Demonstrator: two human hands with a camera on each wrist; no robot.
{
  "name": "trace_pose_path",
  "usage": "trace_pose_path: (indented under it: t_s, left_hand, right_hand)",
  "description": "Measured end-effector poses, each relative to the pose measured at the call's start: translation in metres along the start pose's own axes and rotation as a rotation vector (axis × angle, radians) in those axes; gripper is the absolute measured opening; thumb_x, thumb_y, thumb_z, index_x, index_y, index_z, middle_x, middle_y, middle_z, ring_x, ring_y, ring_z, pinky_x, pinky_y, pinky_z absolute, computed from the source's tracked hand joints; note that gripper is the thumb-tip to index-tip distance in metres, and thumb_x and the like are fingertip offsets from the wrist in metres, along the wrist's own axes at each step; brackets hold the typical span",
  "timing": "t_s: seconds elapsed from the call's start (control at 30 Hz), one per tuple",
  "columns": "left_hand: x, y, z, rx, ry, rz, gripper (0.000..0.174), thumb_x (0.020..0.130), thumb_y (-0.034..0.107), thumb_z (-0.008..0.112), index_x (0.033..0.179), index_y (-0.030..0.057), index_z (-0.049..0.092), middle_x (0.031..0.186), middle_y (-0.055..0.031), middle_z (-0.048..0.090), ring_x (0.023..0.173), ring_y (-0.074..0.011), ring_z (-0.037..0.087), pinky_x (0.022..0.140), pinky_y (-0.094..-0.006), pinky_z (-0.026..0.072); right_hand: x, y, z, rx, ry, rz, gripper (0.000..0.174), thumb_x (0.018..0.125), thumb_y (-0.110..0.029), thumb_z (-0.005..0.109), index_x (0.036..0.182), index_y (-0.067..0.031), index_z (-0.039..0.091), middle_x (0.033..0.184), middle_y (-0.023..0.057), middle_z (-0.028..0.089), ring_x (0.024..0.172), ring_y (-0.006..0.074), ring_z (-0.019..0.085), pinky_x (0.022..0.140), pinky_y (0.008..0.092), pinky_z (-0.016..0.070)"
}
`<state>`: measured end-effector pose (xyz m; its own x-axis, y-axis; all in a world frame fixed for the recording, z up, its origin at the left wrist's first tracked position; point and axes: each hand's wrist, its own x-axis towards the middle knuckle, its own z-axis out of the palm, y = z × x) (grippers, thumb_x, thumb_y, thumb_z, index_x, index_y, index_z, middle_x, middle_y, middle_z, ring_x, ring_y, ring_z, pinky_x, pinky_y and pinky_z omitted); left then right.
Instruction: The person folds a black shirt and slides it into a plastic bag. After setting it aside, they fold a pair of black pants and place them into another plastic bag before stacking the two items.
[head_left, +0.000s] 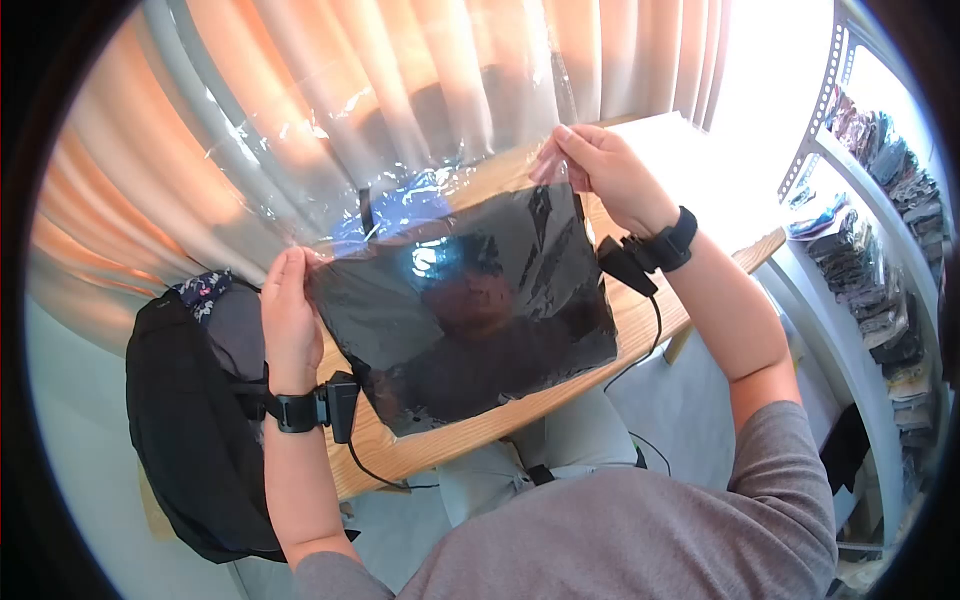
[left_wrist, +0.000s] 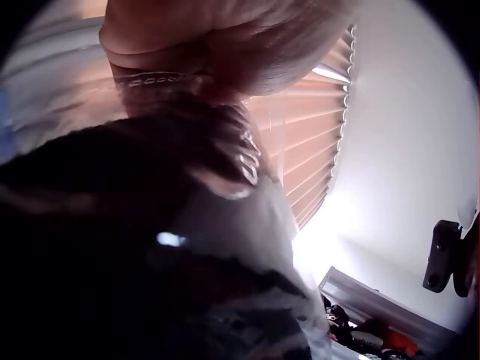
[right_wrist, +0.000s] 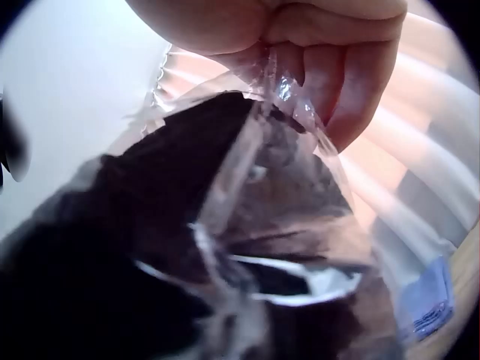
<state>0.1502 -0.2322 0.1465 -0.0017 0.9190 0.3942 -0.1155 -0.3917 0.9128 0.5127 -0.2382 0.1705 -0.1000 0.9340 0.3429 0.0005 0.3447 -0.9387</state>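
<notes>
A clear plastic bag with a folded black item (head_left: 480, 310) inside is held up above the wooden table, its empty clear part (head_left: 400, 110) rising beyond the black item. The left hand (head_left: 292, 320) pinches the bag's left edge near the item's upper left corner. At the upper right corner the right hand (head_left: 615, 180) pinches the plastic between thumb and fingers. In the right wrist view, gathered clear film hangs from the right hand (right_wrist: 322, 60) over the black item (right_wrist: 150, 195). The left wrist view shows the left hand (left_wrist: 225, 45) against the bag, its fingertips unclear.
Behind the bag, a blue packet (head_left: 410, 205) lies on the wooden table (head_left: 480, 425). A black backpack (head_left: 190, 420) stands at the left, and white paper (head_left: 665, 150) is at the back right. Shelves with packed items (head_left: 860, 270) line the right side; curtains hang behind.
</notes>
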Motion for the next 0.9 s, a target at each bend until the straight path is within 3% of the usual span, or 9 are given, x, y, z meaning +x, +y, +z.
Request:
trace_pose_path:
  t_s: [0.17,0.4,0.5,0.53,0.63,0.67,0.77,0.9]
  left_hand:
    - [-0.006,0.008,0.004,0.017,-0.06,-0.042,0.025,0.1,0.021,0.041,0.088,0.0048,0.056,0.088,-0.0066,0.065,0.081,-0.0123,0.06,0.077,-0.0262,0.046]
    - [-0.015,-0.014,0.009,0.091,-0.1,-0.043,0.026,0.1,0.026,0.042,0.091,0.0063,0.056,0.093,-0.0092,0.067,0.087,-0.0126,0.061,0.079,-0.0262,0.0461]
    - [-0.02,-0.049,0.007,0.064,-0.085,-0.114,0.025,0.099,0.026,0.043,0.091,0.0066,0.056,0.094,-0.0084,0.067,0.09,-0.0125,0.06,0.08,-0.0262,0.0457]
    - [-0.021,-0.057,0.006,0.092,-0.098,-0.162,0.025,0.099,0.026,0.044,0.091,0.0067,0.057,0.095,-0.008,0.066,0.091,-0.0127,0.06,0.08,-0.0265,0.0457]
    - [-0.019,-0.068,0.008,0.128,-0.121,-0.213,0.024,0.099,0.025,0.044,0.092,0.0064,0.058,0.094,-0.0073,0.066,0.091,-0.0135,0.061,0.08,-0.0271,0.046]
    - [-0.02,-0.069,0.009,0.09,-0.129,-0.179,0.024,0.099,0.023,0.044,0.092,0.0055,0.059,0.093,-0.0059,0.066,0.085,-0.0112,0.059,0.076,-0.0255,0.0449]
    - [-0.022,-0.066,0.011,0.027,-0.126,-0.145,0.025,0.1,0.023,0.044,0.091,0.0045,0.059,0.09,-0.0043,0.066,0.079,-0.0094,0.058,0.071,-0.0238,0.044]
    - [-0.023,-0.061,0.016,-0.022,-0.109,-0.124,0.028,0.1,0.025,0.044,0.09,0.0037,0.06,0.087,-0.0036,0.065,0.079,-0.0098,0.058,0.072,-0.0235,0.0442]
  right_hand:
    - [-0.012,-0.004,0.009,0.051,0.052,0.048,0.031,0.1,-0.026,0.041,0.087,-0.005,0.059,0.083,0.0045,0.067,0.078,0.0075,0.059,0.069,0.0214,0.0425]
    - [-0.015,0.034,0.001,0.123,0.041,-0.061,0.032,0.1,-0.028,0.043,0.094,-0.0035,0.062,0.091,0.0048,0.066,0.087,0.0098,0.059,0.078,0.0237,0.0417]
    - [-0.016,0.069,0.003,0.133,0.098,0.007,0.032,0.1,-0.029,0.044,0.097,-0.0023,0.062,0.093,0.0045,0.065,0.092,0.0109,0.058,0.084,0.0262,0.0411]
    - [-0.016,0.077,0.005,0.165,0.086,0.027,0.033,0.099,-0.03,0.044,0.101,-0.0014,0.061,0.098,0.0051,0.064,0.097,0.012,0.057,0.089,0.0279,0.04]
    - [-0.022,0.081,0.01,0.2,0.124,0.062,0.03,0.1,-0.029,0.043,0.102,-0.0048,0.06,0.103,0.0051,0.063,0.103,0.0128,0.056,0.088,0.026,0.0404]
    - [-0.022,0.084,0.006,0.237,0.085,0.053,0.029,0.099,-0.027,0.046,0.108,-0.0033,0.059,0.114,0.0071,0.061,0.11,0.0141,0.053,0.092,0.0273,0.0399]
    - [-0.033,0.085,0.007,0.194,0.015,-0.069,0.027,0.097,-0.025,0.05,0.108,-0.0027,0.059,0.117,0.0069,0.061,0.112,0.0135,0.051,0.096,0.0287,0.0384]
    - [-0.045,0.085,0.016,0.074,-0.005,-0.007,0.024,0.097,-0.022,0.05,0.104,-0.0011,0.06,0.111,0.0082,0.064,0.108,0.0142,0.053,0.098,0.0296,0.0379]
